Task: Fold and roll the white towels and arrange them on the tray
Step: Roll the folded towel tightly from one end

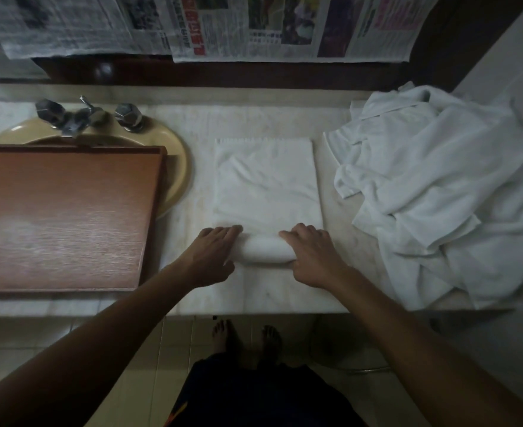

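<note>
- Print on the newspapers (254,26) along the far wall is being blurred past reading.
- The white towel (267,183), partly rolled at its near end, is being held mid-counter between the tray (63,217) and the towel pile (438,195).
- The roll's ends are being hidden by the left hand (212,254) and right hand (312,257), with fingers curled round them.
- The tray's left edge is being cut off by the frame.

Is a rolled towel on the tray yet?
No, the roll lies on the counter beside the tray, gripped by left hand and right hand.
</note>
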A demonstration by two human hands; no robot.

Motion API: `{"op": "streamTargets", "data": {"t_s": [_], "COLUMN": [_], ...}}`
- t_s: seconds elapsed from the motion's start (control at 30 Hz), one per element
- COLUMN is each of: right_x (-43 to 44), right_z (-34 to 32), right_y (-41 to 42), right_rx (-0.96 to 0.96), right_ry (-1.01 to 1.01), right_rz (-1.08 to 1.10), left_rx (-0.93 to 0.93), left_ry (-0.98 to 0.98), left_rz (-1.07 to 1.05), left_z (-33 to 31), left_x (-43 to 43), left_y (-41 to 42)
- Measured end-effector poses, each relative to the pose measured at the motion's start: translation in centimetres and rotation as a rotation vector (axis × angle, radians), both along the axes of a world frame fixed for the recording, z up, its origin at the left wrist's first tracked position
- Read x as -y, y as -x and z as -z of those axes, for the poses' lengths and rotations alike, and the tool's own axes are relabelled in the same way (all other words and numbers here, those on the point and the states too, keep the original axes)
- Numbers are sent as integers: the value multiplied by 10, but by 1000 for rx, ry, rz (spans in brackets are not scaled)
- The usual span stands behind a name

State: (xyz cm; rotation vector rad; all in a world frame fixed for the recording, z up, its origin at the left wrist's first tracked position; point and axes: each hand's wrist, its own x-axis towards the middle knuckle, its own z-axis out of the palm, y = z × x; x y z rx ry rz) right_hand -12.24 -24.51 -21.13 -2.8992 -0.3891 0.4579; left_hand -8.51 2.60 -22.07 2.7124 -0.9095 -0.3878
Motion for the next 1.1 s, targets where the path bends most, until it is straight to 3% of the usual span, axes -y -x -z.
{"op": "streamTargets", "data": {"t_s": [0.17, 0.33, 0.57, 0.7, 0.77, 0.87, 0.97, 1.1], "right_x": [13, 23, -3, -23, -24, -22, -17, -10], "right_z": [-11, -4, -2, 7, 10, 11, 11, 7], "right_y": [23, 27, 46, 59, 55, 42, 31, 9], "right_rx": [-89, -85, 226, 256, 238, 222, 205, 190], "right_ry": [-152, -226, -74, -29, 21, 48, 74, 84], "right_rz": [48, 33, 79, 62, 48, 34, 5, -49], "left_rx": [-126, -205, -342, -428, -283, 63, 115, 77], "left_ry": [202, 282, 147, 217, 150, 69, 57, 2], "left_rz": [-16, -135, -309, -493, -515, -309, -133, -121], "left_z": [2, 9, -3, -8, -12, -18, -11, -1], "left_x": [-17, -23, -17, -9, -1, 19, 34, 27], "left_y": [26, 28, 9, 4, 12, 27, 28, 12]}}
